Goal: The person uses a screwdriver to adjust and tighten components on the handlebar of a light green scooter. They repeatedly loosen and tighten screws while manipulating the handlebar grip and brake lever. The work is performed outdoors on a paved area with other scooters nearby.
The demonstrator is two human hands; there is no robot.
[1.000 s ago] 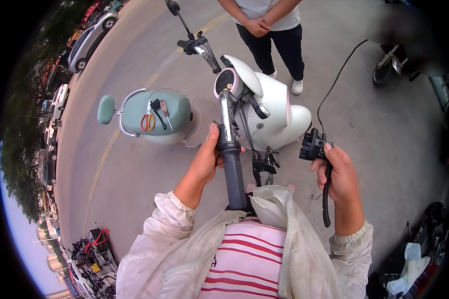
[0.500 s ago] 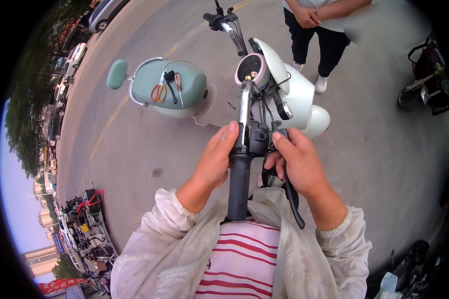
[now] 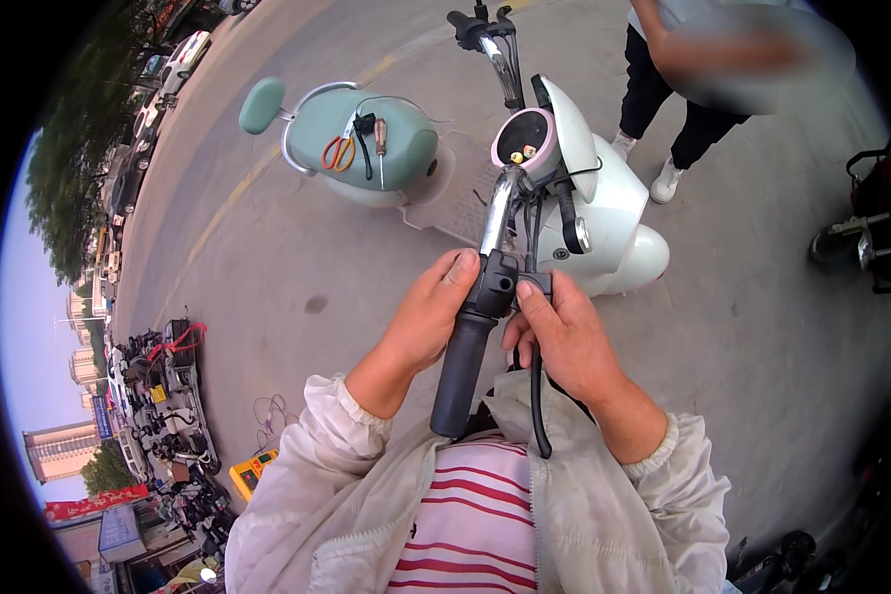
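- My left hand [image 3: 429, 312] is closed about the black switch housing [image 3: 493, 289], thumb against its left side; the fingers go underneath out of sight, so I cannot tell how tightly they press.
- My right hand [image 3: 569, 337] pinches the small bracket at the top of the brake lever [image 3: 541, 411], thumb on top and the other fingers curled below.
- The bracket sits just right of the housing; whether the two touch, my thumb hides from me. The lever's blade hangs toward me, right of the dark rubber grip [image 3: 459, 381].
- The lever looks light but stiff, and smooth along the blade. I'd hold it by the squarer bracket, since the blade would likely swing on its pivot.
- The housing looks like hard plastic, probably brittle at its edges, so a firm, even hold suits it better than a squeeze.
- The chrome handlebar [image 3: 498, 213], running away from me, would be slippery; the rubber grip should give better purchase and steady the bar.
- Far left, orange-handled scissors [image 3: 339, 151] and a screwdriver [image 3: 381, 153] lie on the green seat [image 3: 411, 148].
- Far right of the bar stands the scooter's white front body [image 3: 614, 228].
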